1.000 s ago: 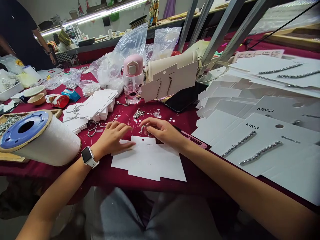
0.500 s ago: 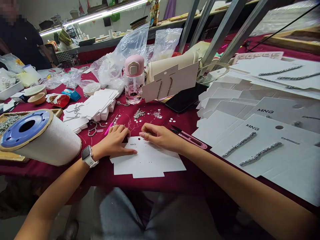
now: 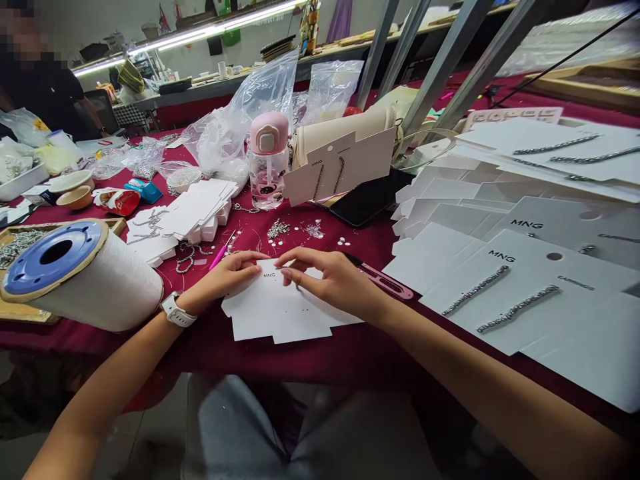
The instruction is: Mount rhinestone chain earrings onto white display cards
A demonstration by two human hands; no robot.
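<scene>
A white earring card (image 3: pixel 275 317) printed "MNG" lies on the dark red tablecloth in front of me, with small punched holes in it. My left hand (image 3: pixel 231 272) grips its upper left edge, thumb on top. Above the card's top edge, my right hand (image 3: pixel 333 280) has thumb and fingertips curled around a small silver chain (image 3: pixel 299 287), mostly hidden by the fingers. Just right of that hand lie pink-handled snips (image 3: pixel 387 281). A pink pen-like tool (image 3: pixel 220 255) rests behind my left hand, and a pile of silver chain pieces (image 3: pixel 278 229) lies beyond the card.
To the left stands a large thread spool (image 3: pixel 120 280). Blank white cards (image 3: pixel 195 207) are stacked behind it. Cards bearing silver chains (image 3: pixel 530 347) fill the right side. A pink-lidded bottle (image 3: pixel 269 160) and a black phone (image 3: pixel 370 200) stand farther back. A person (image 3: pixel 40 87) is at far left.
The card has shifted slightly away from me and tilted. My left hand has drawn its fingers together at the card's edge, and its wrist has turned. My right hand has moved slightly over the card.
</scene>
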